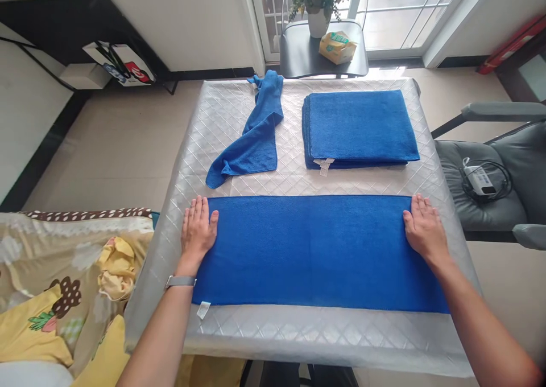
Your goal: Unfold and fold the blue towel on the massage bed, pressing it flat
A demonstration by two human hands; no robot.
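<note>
A blue towel [315,253] lies spread flat as a long strip across the near half of the table, a small white tag at its lower left corner. My left hand [198,227] rests flat on its far left corner, fingers stretched out. At the far right corner my right hand [425,227] lies flat too, fingers extended. Behind the strip, a stack of folded blue towels [360,126] sits at the back right with white tags hanging out. One crumpled blue towel [258,136] lies at the back left, its upper end near the table's far edge.
The table has a silvery quilted cover [294,182]. Past it stands a dark chair [294,48] with a potted plant [318,17] and a yellow packet [338,48]. A grey armchair [452,199] at right holds a white device with cable [480,179]. Patterned bedding [25,262] is at left.
</note>
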